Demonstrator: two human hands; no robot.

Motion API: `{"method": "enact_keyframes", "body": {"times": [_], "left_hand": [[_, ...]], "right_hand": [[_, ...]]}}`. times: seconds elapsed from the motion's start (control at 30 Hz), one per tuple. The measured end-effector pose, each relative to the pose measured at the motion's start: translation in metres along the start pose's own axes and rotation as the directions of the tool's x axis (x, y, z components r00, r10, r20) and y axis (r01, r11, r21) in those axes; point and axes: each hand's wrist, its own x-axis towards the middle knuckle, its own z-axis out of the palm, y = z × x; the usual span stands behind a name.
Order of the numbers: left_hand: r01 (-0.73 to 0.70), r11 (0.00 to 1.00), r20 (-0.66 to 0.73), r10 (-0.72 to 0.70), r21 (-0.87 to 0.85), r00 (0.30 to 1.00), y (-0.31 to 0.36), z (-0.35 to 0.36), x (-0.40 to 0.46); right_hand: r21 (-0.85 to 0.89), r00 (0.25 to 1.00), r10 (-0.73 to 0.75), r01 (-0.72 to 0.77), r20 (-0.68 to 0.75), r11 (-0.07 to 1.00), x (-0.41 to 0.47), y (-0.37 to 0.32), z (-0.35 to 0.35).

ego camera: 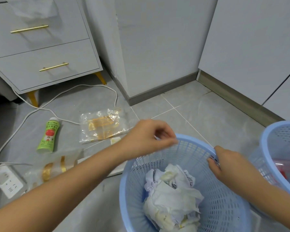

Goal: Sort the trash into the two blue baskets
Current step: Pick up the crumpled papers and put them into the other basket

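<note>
Crumpled tissues [171,196] filled the near blue basket [132,198] below my right hand [228,163], which gripped its far rim, while my left hand [147,138] hovered curled over that rim, pinching a small white scrap.

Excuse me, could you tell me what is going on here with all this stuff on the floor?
A person is sorting trash. The right hand grips the rim of the near blue basket, which holds crumpled tissues; the left hand hovers above that rim, fingers curled. A green bottle and plastic wrappers still lie on the floor.
</note>
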Motion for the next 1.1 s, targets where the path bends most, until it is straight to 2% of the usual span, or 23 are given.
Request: {"method": "enact_keyframes", "body": {"times": [0.07,0.17,0.23,0.3,0.4,0.5,0.6,0.67,0.83,0.97,1.1], "left_hand": [[0.104,0.980,-0.215,-0.141,-0.172,0.966,-0.015,-0.017,0.011],[0.246,0.882,-0.389,-0.407,-0.401,0.826,-0.065,-0.039,0.026],[0.351,0.777,-0.383,-0.581,-0.522,0.718,-0.109,-0.043,0.030],[0.470,0.702,-0.372,-0.695,-0.535,0.616,-0.154,-0.039,0.028],[0.617,0.644,-0.383,-0.765,-0.453,0.518,-0.205,-0.029,0.018],[0.700,0.536,-0.315,-0.844,-0.472,0.433,-0.233,-0.028,0.012],[0.730,0.490,-0.206,-0.869,-0.477,0.449,-0.252,-0.031,0.016],[0.758,0.499,-0.192,-0.865,-0.420,0.463,-0.257,-0.030,0.020],[0.748,0.542,-0.248,-0.840,-0.382,0.482,-0.256,-0.023,0.031],[0.789,0.593,-0.327,-0.787,-0.162,0.524,-0.260,-0.014,0.031],[0.758,0.641,-0.382,-0.735,-0.120,0.561,-0.262,-0.015,0.029]], "right_hand": [[0.002,1.000,-0.001,0.001,0.003,1.000,0.000,0.001,0.000],[-0.005,1.000,0.001,-0.001,0.005,1.000,0.000,-0.001,0.000],[-0.011,1.000,-0.019,0.019,-0.002,1.000,0.001,-0.004,0.001],[-0.012,0.999,-0.034,0.034,0.001,0.999,0.002,-0.007,0.001],[-0.015,0.999,-0.038,0.038,0.013,0.999,0.003,-0.009,0.002],[0.006,1.000,-0.012,0.012,0.016,1.000,0.002,-0.010,0.001],[0.006,1.000,0.005,-0.005,0.021,1.000,0.002,-0.010,0.001],[0.007,1.000,0.008,-0.008,0.013,1.000,0.002,-0.009,0.002],[0.003,1.000,0.020,-0.020,0.011,1.000,0.002,-0.008,0.001],[0.014,1.000,0.016,-0.016,0.013,1.000,0.002,-0.009,0.001],[0.009,1.000,0.008,-0.008,0.000,1.000,0.003,-0.007,0.004]]}}
